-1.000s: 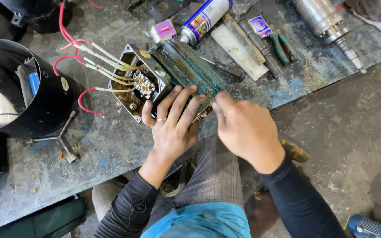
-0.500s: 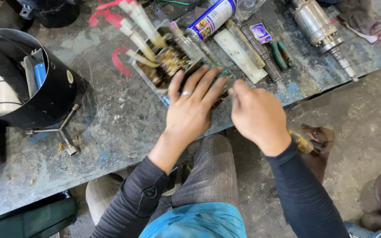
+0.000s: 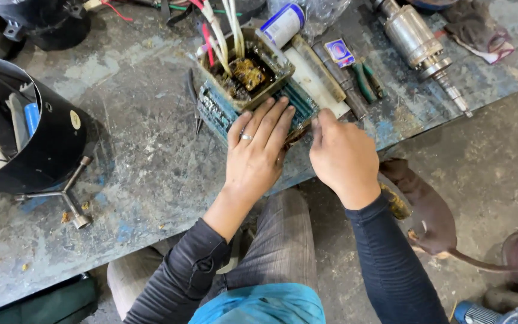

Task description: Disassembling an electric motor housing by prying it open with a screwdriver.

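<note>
Teal finned motor (image 3: 223, 108) on workbench (image 3: 133, 156): left hand (image 3: 258, 153) flat, fingers spread on it; right hand (image 3: 343, 157) pinched at its edge.

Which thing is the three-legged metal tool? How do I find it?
Start at the big black drum on the left side of the workbench. Just below it, near the bench's front edge, lies the metal three-way wrench. Nothing else there has three arms spreading from one middle.

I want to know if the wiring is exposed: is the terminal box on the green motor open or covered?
Open. The terminal box has no lid, so its brown terminals and wires show.
</note>
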